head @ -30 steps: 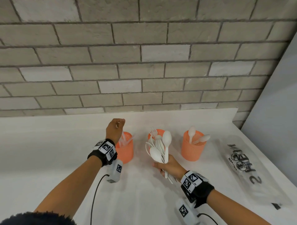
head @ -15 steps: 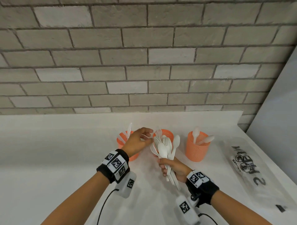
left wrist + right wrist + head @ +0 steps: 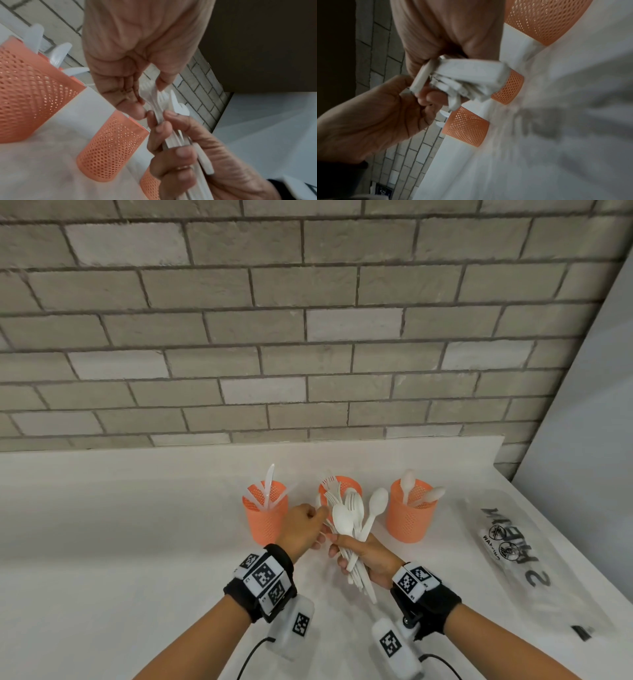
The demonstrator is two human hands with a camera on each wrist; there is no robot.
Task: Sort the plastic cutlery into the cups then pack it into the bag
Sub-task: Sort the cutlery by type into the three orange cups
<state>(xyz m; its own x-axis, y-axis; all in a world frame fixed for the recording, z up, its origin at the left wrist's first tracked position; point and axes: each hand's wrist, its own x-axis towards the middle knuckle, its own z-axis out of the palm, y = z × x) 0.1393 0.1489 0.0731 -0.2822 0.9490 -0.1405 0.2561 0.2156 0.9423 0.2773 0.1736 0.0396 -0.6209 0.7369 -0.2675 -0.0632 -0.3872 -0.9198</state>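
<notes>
My right hand [image 3: 356, 553] grips a bundle of white plastic cutlery [image 3: 352, 522] by the handles, spoons and forks fanned upward in front of the middle orange cup [image 3: 339, 484]. My left hand [image 3: 305, 525] reaches in from the left and pinches a fork [image 3: 150, 93] at the bundle's edge between thumb and fingers. The left orange cup [image 3: 265, 513] holds knives, the middle one forks, the right orange cup [image 3: 411, 515] spoons. In the right wrist view the handle ends [image 3: 464, 79] stick out below my fist. A clear printed bag [image 3: 524, 556] lies flat at the right.
The white counter [image 3: 102, 542] ends at a grey brick wall [image 3: 308, 337] behind the cups. A pale panel [image 3: 589, 422] stands at the right, past the counter's edge. Cables trail from both wrist units near the front.
My left hand left the knife cup, moved right and down, and now pinches a piece in the bundle. The right hand stayed in place with the cutlery.
</notes>
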